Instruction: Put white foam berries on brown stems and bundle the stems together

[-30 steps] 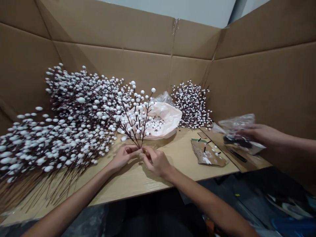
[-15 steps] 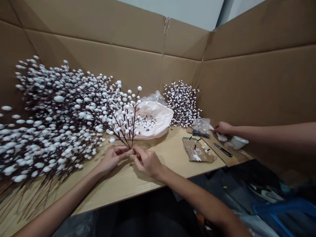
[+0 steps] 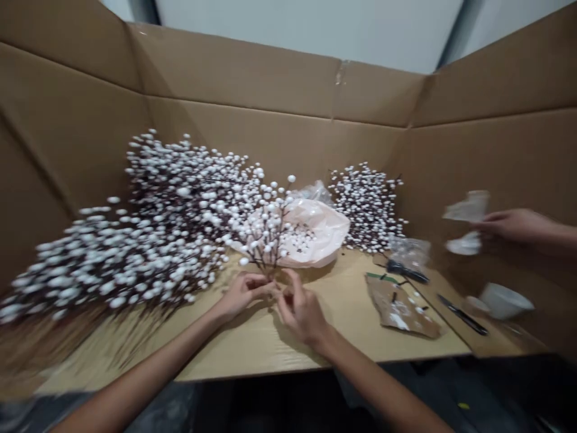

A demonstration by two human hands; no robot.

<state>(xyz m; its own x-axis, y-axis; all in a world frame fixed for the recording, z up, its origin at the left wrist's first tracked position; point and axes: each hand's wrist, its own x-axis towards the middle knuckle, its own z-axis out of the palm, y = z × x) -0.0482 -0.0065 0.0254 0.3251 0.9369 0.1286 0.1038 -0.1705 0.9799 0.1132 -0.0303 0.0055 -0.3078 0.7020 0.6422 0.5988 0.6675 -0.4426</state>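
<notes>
My left hand (image 3: 241, 296) is closed, pinching the lower stems of a small spray of white artificial berries (image 3: 265, 231) on dark brown twigs. The spray stands upright above the board. My right hand (image 3: 304, 310) is curled at the base of the same stems, thumb against them and index finger raised. Something pale tan shows around the stem base between my fingertips, too blurred to name. To the left lies a big heap of white berry branches (image 3: 180, 198), bare stems pointing toward me. Behind the spray sits a pale pink plastic bag (image 3: 329, 231) with loose berries on it.
Another person's hand (image 3: 509, 225) holds pale, thin pieces at the right. Below it are a white cup (image 3: 505, 300) and a black knife (image 3: 464, 316). A torn cardboard piece (image 3: 406, 313) with white smears lies nearer. Another berry bunch (image 3: 367, 207) leans against the cardboard wall (image 3: 279, 138).
The view has shifted, so the scene sits further right and lower. The other person's hand has lifted pale pieces off the table. My right index finger has risen from the stems.
</notes>
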